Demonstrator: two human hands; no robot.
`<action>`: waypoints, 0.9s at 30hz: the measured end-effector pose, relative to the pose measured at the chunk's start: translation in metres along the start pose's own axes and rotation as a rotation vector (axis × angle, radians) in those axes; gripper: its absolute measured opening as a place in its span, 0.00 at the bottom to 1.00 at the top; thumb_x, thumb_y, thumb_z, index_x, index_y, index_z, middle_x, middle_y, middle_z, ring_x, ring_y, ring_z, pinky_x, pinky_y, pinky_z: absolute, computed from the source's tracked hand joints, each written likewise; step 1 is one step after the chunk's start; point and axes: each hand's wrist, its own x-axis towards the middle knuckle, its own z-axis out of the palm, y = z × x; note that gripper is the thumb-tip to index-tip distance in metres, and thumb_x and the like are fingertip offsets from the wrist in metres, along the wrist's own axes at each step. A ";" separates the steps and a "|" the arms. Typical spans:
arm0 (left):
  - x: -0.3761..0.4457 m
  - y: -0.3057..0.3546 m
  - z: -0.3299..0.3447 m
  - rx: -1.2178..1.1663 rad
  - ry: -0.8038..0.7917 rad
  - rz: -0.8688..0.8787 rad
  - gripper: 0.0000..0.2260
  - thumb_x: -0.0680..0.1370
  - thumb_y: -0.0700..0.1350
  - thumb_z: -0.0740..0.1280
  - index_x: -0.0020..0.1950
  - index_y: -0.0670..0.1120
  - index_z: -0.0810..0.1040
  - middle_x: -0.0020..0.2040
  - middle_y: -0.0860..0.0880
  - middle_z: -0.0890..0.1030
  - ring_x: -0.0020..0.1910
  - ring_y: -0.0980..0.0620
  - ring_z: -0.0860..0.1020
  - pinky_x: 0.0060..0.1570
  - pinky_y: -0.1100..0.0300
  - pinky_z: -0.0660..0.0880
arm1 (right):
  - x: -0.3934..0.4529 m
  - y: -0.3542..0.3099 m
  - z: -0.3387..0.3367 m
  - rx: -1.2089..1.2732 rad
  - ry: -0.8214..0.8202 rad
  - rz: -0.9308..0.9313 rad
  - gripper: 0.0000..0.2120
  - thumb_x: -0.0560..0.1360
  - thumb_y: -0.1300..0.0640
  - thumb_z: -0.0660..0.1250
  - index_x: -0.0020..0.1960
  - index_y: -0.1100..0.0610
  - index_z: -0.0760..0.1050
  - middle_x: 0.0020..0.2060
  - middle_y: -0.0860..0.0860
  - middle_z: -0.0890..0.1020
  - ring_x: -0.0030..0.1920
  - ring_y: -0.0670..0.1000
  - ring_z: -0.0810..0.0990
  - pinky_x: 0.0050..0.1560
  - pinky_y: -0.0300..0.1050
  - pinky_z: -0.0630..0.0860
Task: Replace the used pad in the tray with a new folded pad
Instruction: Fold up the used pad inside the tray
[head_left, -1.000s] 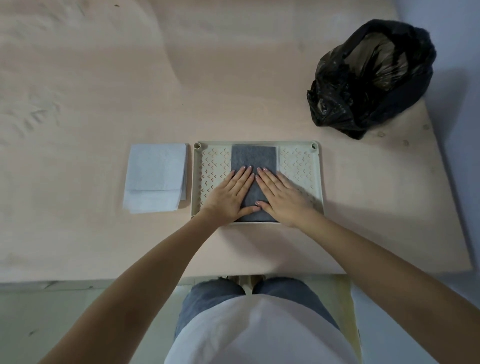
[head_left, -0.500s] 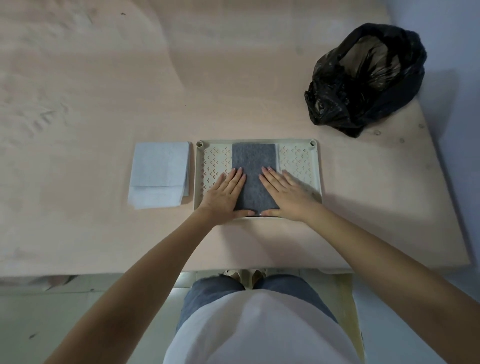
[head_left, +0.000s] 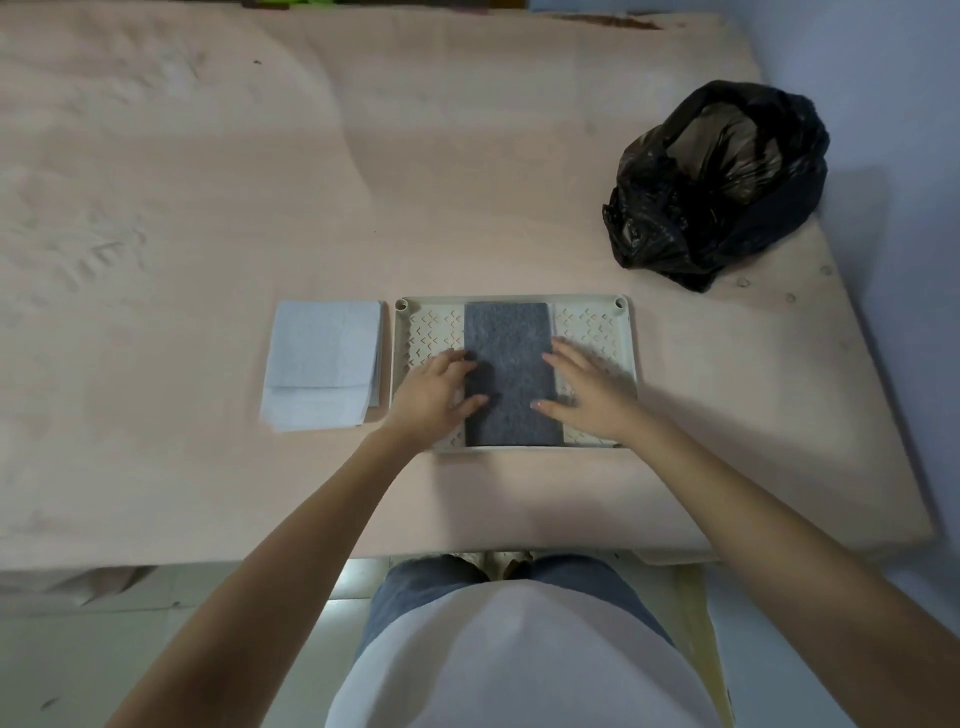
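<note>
A dark grey pad lies flat down the middle of a cream perforated tray on the pink surface. My left hand hovers over the tray's left part, thumb at the pad's left edge, fingers spread and holding nothing. My right hand is over the tray's right part, thumb at the pad's right edge, fingers spread, holding nothing. A folded pale blue-white pad lies on the surface just left of the tray.
A crumpled black plastic bag sits at the back right, near the surface's right edge. The pink surface stretches far to the left and back. Its front edge runs just above my legs.
Both hands have slid apart from the middle of the grey pad toward its left and right edges. The camera view has shifted slightly.
</note>
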 end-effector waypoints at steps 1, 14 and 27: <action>0.003 0.001 -0.003 -0.060 0.098 -0.065 0.21 0.78 0.54 0.63 0.67 0.44 0.71 0.67 0.46 0.71 0.64 0.46 0.71 0.60 0.54 0.68 | 0.004 -0.002 -0.002 0.105 0.100 0.063 0.32 0.75 0.41 0.65 0.73 0.54 0.61 0.74 0.50 0.60 0.72 0.50 0.60 0.66 0.43 0.57; 0.072 0.009 -0.022 -0.676 -0.037 -0.663 0.10 0.77 0.40 0.67 0.57 0.39 0.73 0.35 0.45 0.79 0.30 0.50 0.79 0.32 0.58 0.80 | 0.061 -0.020 -0.024 0.717 0.106 0.655 0.09 0.73 0.58 0.71 0.48 0.61 0.74 0.34 0.53 0.77 0.35 0.49 0.79 0.37 0.42 0.79; 0.084 0.002 -0.018 -0.568 -0.181 -0.609 0.13 0.71 0.47 0.74 0.32 0.44 0.74 0.27 0.50 0.73 0.25 0.55 0.71 0.20 0.68 0.66 | 0.067 -0.021 -0.027 0.715 -0.021 0.617 0.12 0.67 0.58 0.76 0.41 0.59 0.74 0.30 0.51 0.75 0.27 0.46 0.72 0.22 0.37 0.66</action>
